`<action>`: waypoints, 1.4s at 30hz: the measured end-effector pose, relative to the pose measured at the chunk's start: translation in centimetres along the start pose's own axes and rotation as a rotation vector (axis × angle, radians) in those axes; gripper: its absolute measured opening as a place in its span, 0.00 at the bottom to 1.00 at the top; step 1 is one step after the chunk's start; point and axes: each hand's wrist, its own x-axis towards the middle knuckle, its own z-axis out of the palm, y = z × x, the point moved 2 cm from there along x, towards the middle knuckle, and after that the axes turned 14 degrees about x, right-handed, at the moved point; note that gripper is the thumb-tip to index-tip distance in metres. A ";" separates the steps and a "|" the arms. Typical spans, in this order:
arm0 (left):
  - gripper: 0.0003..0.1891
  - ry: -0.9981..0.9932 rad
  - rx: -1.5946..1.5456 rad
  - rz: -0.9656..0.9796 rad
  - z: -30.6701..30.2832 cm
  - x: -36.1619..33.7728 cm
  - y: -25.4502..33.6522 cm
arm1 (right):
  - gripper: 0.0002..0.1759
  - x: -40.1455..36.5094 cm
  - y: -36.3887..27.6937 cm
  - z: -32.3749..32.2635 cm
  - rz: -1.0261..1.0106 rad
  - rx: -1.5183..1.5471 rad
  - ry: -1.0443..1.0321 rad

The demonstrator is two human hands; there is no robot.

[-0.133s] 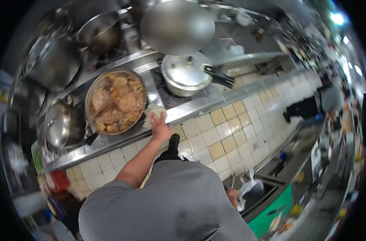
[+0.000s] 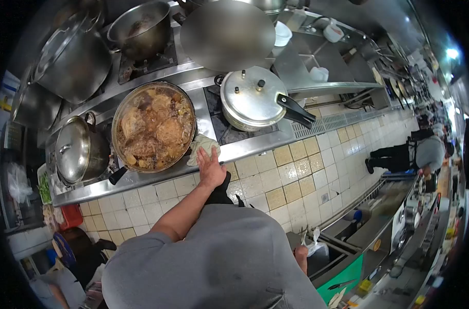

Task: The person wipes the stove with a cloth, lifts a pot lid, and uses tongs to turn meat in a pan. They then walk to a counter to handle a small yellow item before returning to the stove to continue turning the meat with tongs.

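Observation:
My left hand (image 2: 211,169) reaches to the stove, its fingers over a pale folded cloth (image 2: 202,148). The cloth lies against the right side of a wide pan (image 2: 116,135); whatever is under it is hidden. Large browned pieces of food (image 2: 167,133) sit in bubbling brown liquid in the pan. A black handle (image 2: 118,175) sticks out at its lower left. Low on the right, beside my body, my right hand (image 2: 300,253) is closed around a thin metal utensil (image 2: 304,236), whose kind I cannot make out.
A lidded pressure cooker (image 2: 252,98) stands right of the pan, its black handle pointing right. Left is a lidded pot (image 2: 76,149); larger pots (image 2: 76,67) stand behind. A co-worker (image 2: 428,153) stands far right. A counter with a green panel (image 2: 344,278) is behind my right hand.
The view has shifted slightly, so the stove appears larger and sharper. My left hand stays on the cloth at the pan's side, and my right hand stays low by my body.

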 end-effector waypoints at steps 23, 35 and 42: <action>0.35 0.389 -0.022 -0.254 -2.6 20.0 -5.1 | 0.10 6.6 -13.3 2.5 -0.038 0.110 -0.161; 0.33 0.433 -0.019 -0.272 -1.5 27.2 -9.4 | 0.12 6.7 -7.1 -1.2 -0.071 -0.011 -0.189; 0.30 0.478 0.142 -0.014 -0.8 23.3 -7.8 | 0.07 15.3 0.9 -4.3 -0.070 0.476 -0.246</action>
